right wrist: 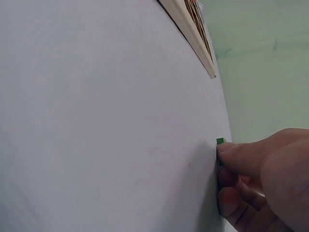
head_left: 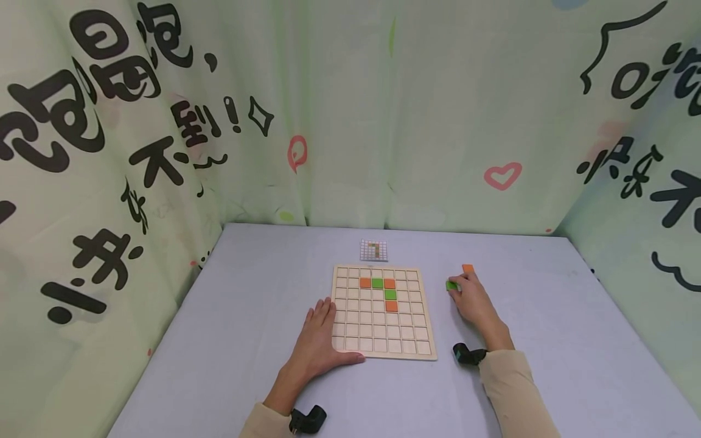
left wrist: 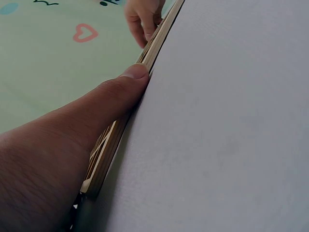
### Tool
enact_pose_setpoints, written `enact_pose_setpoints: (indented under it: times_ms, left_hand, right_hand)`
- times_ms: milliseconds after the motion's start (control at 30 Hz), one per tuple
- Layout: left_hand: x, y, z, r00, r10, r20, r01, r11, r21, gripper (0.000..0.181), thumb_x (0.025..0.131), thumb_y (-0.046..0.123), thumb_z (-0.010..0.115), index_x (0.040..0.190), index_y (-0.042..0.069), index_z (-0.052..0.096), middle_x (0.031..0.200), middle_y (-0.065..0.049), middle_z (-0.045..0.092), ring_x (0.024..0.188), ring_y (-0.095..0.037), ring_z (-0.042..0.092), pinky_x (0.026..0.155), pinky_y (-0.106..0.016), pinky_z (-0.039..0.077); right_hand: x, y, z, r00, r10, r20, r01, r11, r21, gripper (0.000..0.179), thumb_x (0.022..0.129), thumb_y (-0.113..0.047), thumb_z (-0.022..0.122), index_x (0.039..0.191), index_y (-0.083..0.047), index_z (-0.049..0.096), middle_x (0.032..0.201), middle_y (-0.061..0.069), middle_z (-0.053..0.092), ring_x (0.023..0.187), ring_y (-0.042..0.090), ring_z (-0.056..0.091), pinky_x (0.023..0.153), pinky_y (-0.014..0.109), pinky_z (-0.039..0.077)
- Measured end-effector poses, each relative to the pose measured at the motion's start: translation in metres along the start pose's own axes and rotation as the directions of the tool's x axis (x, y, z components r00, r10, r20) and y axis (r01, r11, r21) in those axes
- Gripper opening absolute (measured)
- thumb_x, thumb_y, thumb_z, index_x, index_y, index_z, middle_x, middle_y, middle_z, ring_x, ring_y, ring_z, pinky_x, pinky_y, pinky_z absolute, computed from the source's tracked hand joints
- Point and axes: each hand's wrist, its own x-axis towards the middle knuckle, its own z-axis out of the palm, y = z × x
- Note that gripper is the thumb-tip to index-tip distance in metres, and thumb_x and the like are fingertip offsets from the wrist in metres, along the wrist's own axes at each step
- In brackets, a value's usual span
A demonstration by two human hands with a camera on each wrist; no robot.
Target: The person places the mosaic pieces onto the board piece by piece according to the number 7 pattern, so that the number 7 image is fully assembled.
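A square wooden grid board (head_left: 350, 329) lies flat on the table. Set in its cells are several square tiles, orange (head_left: 391, 306) and green (head_left: 390, 295), a row of three with two more below its right end. My left hand (head_left: 320, 347) rests at the board's near left corner, fingers straight along the left side, thumb (left wrist: 116, 94) against the near edge. To the right of the board, my right hand (head_left: 475, 304) pinches a green tile (head_left: 451, 285) between thumb and fingers, low at the table. An orange tile (head_left: 468, 268) lies just beyond that hand, partly hidden.
A small card (head_left: 373, 250) with a printed grid and a coloured pattern lies behind the board. The white table (head_left: 263, 292) has printed curtains (head_left: 438, 121) at its back and sides. Each wrist wears a black camera (head_left: 469, 354).
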Motion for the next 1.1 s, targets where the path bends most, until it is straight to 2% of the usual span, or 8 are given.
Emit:
enact_pose_setpoints:
  times_ms: [700,1100]
  left_hand:
    - [-0.0002,0.0000,0.0000,1.000,-0.010,0.009,0.010,1.000,-0.005,0.127,0.066,0.074,0.076,0.154,-0.005,0.030,0.163,-0.020,0.028,0.155,-0.034,0.020,0.128,-0.049,0.017]
    - [0.0003,-0.0001,0.0001,1.000,-0.010,0.007,0.010,1.000,-0.002,0.127,0.066,0.075,0.076,0.154,-0.005,0.030,0.163,-0.020,0.029,0.155,-0.034,0.020,0.128,-0.050,0.017]
  right_hand:
    - [-0.0005,-0.0024,0.0029,0.996,0.087,0.026,-0.088,0.995,0.056,0.036,0.099,-0.003,0.057,0.132,0.010,0.054,0.129,0.029,0.043,0.110,0.038,0.053,0.100,0.054,0.050]
    - [-0.0012,0.0016,0.0026,1.000,0.026,-0.004,-0.026,0.996,0.086,0.029,0.097,-0.002,0.059,0.123,0.009,0.050,0.111,0.027,0.056,0.096,0.035,0.057,0.083,0.048,0.052]
